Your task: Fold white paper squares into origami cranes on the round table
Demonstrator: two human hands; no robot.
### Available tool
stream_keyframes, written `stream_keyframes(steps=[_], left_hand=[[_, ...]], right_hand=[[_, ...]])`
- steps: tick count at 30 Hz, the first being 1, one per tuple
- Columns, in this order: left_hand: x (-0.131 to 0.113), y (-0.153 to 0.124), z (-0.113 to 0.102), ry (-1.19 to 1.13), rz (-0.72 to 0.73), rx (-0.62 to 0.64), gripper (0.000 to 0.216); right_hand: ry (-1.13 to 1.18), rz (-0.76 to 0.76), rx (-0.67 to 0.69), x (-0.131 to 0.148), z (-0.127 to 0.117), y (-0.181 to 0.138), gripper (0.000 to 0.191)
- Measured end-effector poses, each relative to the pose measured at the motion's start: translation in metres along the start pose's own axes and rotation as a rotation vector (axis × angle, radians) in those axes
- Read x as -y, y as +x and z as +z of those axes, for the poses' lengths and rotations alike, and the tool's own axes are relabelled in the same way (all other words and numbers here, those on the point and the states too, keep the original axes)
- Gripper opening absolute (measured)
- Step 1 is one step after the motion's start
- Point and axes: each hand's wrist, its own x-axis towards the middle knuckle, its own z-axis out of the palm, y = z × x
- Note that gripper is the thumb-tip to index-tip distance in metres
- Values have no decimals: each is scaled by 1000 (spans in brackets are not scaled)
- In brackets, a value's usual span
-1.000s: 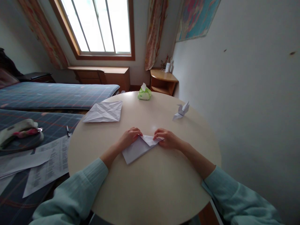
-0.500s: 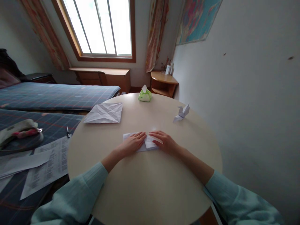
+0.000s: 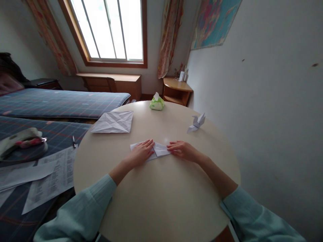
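A folded white sheet of paper point(image 3: 158, 150) lies on the round cream table point(image 3: 161, 195), turned slightly, with its right end higher. My left hand point(image 3: 141, 152) rests flat across its left part, fingers stretched out and pressing it down. At the right end, my right hand point(image 3: 183, 150) has its fingers closed together over the paper's edge, hiding the tip. Further back on the right stands a folded paper crane point(image 3: 196, 122). A creased white sheet point(image 3: 113, 122) is at the back left of the table.
A green tissue pack point(image 3: 156, 102) sits at the table's far edge. On the plaid bed point(image 3: 63, 129) to the left are printed papers point(image 3: 51, 178), a pen point(image 3: 74, 142) and a white bag-like item point(image 3: 21, 143). A wall point(image 3: 275, 117) runs close along the right.
The folded paper has turned, its right end going up. My right hand has slid a little right and its fingers have come together; my left hand has shifted slightly left.
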Motion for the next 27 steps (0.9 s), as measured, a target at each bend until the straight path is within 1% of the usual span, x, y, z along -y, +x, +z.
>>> stream_keyframes(steps=[3,6,9,11,12,14,16,17,19,21,23,25,27], left_hand=[[2,0,1,-6,14,-12,44],[3,0,2,-7,31,-34,42],[0,0,1,8,53,-61,39],[-4,1,-3,26,55,-73,39],[-7,1,-6,32,50,-75,39],[-10,0,-11,18,42,-80,34],[-11,0,-17,-34,40,-78,29],[-9,0,-19,-76,33,-65,28],[-4,-1,-21,-190,19,-16,30],[2,-2,-20,-317,54,37,36],[8,-2,-16,-378,111,24,38],[12,-2,-13,-389,170,1,35],[16,-2,-11,-389,214,18,34]], right_hand=[[48,40,-17,-11,-11,-9,14],[49,100,-87,-17,-16,-15,14],[-5,190,-240,-11,-11,-13,19],[6,159,-344,-1,-3,-7,19],[19,109,-339,4,2,-4,23],[38,-17,-255,13,12,2,30],[33,-108,-164,16,19,4,27],[19,-105,-155,15,21,5,26],[-11,-48,-169,11,23,4,29],[-3,4,-170,5,23,2,33],[44,7,-141,1,22,1,33],[97,2,-106,0,22,1,32],[131,20,-70,1,21,1,33]])
